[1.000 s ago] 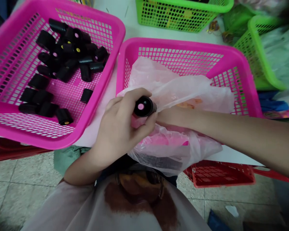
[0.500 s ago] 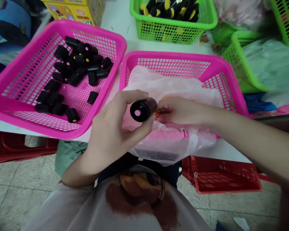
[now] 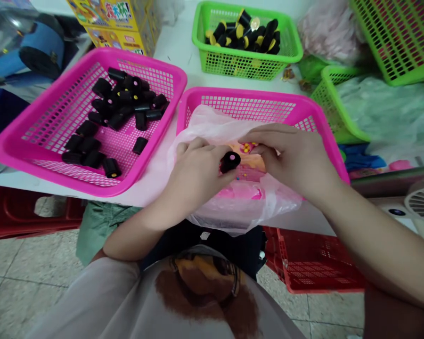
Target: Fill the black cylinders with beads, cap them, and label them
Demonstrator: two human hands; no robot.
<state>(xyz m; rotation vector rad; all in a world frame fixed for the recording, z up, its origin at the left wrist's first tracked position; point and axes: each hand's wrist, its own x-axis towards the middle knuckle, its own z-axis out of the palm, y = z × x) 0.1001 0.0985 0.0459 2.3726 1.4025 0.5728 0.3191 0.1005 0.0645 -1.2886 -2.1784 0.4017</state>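
Note:
My left hand [image 3: 196, 172] is closed round a small black cylinder [image 3: 229, 161] with a pink dot on its end. It hovers over a thin plastic bag [image 3: 233, 197] lying in the nearer pink basket [image 3: 304, 110]. My right hand [image 3: 291, 155] is just to the right, fingers pinched together close to the cylinder's far end; what they pinch is too small to name. Small coloured bits [image 3: 246, 148] lie in the bag under the fingers. Left of the hands, another pink basket [image 3: 38, 150] holds several more black cylinders [image 3: 122, 101].
A green basket [image 3: 247, 63] with black and yellow parts stands at the back. More green baskets [image 3: 330, 101] and plastic bags [image 3: 388, 113] lie to the right. A yellow box [image 3: 116, 21] sits at the back left. Red crates [image 3: 314, 266] are under the table.
The camera has tilted up, showing more of the table. My left hand moved forward with the cylinder, and my right hand rose out of the bag and now pinches beside it.

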